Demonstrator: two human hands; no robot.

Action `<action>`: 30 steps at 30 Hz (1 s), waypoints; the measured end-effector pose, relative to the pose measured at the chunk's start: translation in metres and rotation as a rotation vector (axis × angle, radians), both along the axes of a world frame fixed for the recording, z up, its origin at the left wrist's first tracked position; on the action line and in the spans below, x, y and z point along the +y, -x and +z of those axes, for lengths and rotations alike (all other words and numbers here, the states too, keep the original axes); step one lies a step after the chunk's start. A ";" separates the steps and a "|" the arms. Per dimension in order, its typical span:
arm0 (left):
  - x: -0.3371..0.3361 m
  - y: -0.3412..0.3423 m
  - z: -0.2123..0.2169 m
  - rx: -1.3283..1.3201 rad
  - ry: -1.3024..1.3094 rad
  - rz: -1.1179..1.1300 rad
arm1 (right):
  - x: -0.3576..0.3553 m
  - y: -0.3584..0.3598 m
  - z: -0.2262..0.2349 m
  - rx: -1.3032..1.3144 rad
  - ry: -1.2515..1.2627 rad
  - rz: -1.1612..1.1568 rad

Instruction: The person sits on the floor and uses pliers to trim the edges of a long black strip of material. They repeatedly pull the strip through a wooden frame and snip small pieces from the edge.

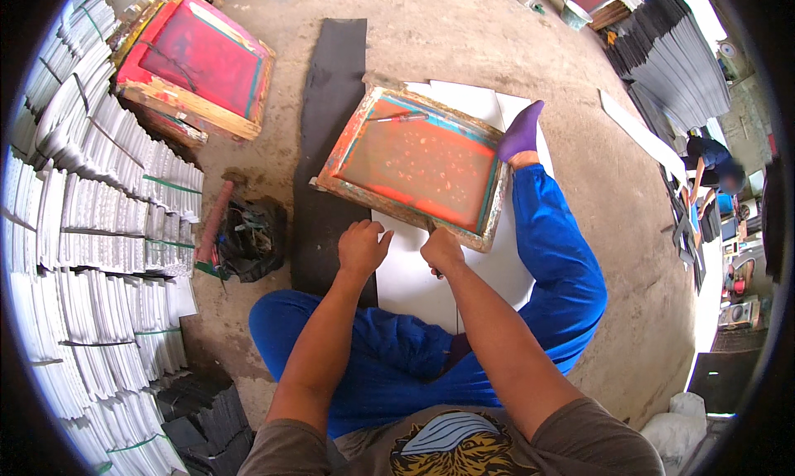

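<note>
A screen-printing frame (pixel 425 168) with worn wooden edges and orange-stained mesh lies at a slant before me. My right hand (pixel 443 252) is closed in a fist at its near edge. A small dark tool sticks out of the fist toward the wood; its kind is hard to make out. My left hand (pixel 362 248) is just short of the frame's near left side, over the border of a black sheet (pixel 331 227) and a white sheet (pixel 414 285). Its fingers are bent, the thumb stands apart, and nothing shows in it. A pen-like stick (pixel 402 118) lies on the mesh.
My purple-socked foot (pixel 522 132) touches the frame's right side. Red-stained frames (pixel 203 57) are stacked at far left. Bundled white sheets (pixel 124 227) line the left, beside a black bag (pixel 252 240) and a pinkish roll (pixel 215 221). Another person (pixel 712 165) is at far right.
</note>
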State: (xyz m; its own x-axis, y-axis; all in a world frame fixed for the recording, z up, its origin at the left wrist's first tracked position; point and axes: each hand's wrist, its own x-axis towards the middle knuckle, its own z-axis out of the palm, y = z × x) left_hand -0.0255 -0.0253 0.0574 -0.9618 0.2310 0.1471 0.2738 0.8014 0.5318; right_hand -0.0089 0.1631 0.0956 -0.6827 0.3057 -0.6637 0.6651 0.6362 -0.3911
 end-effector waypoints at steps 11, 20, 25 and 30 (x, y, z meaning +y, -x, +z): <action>0.008 0.004 -0.008 -0.026 0.007 -0.043 | 0.001 -0.009 -0.056 0.187 -0.169 -0.054; 0.004 0.001 -0.006 -0.053 -0.021 -0.045 | -0.017 -0.013 -0.011 0.117 -0.092 -0.139; 0.003 0.000 -0.004 -0.129 -0.041 -0.045 | -0.016 -0.024 -0.040 0.274 -0.152 -0.173; 0.004 0.002 -0.027 -0.229 -0.366 0.072 | -0.014 -0.042 -0.073 0.391 0.032 -0.022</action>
State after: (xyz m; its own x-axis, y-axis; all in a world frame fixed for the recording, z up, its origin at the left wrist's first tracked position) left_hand -0.0274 -0.0208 0.0306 -0.9908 0.1344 -0.0125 0.0657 0.5612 0.8251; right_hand 0.0335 0.1492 0.0223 -0.8795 0.3062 -0.3643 0.4751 0.6071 -0.6370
